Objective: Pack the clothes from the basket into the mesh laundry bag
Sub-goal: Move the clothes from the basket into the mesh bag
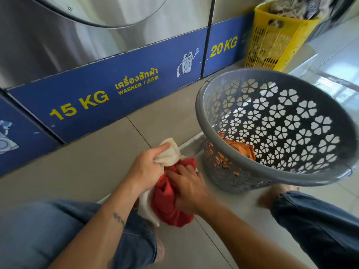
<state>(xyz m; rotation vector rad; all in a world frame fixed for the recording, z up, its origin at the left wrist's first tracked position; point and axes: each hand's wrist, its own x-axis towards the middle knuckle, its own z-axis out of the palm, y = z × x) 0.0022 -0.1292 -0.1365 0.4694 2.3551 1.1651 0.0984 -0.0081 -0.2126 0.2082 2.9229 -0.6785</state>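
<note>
While the left hand (148, 166) pinches a bunched edge of the white mesh bag (169, 154) between thumb and curled fingers, the right hand (189, 188) has its fingers bent over a red garment (167, 202) and grips it at the bag's mouth. White netting shows above the red cloth under the left hand and again below it beside the left wrist. The garment therefore looks only part way in, though how much of it the mesh encloses I cannot tell. Bag and hands sit low over the tiled floor (97, 162), between the person's knees and just beside the grey basket (200, 113).

At the bottom of the basket an orange garment (242, 148) lies crumpled against the near wall. No other clothing shows there, though that wall hides part of the bottom.

By my reading the task is well along. The red piece is going in now, the orange one is left to fetch, and after it the basket should be bare. Whether the bag holds anything under the red cloth cannot be seen.

A yellow basket (275, 41) heaped with patterned laundry stands well apart by the washers (116, 90). It seems to be no part of this job.
</note>
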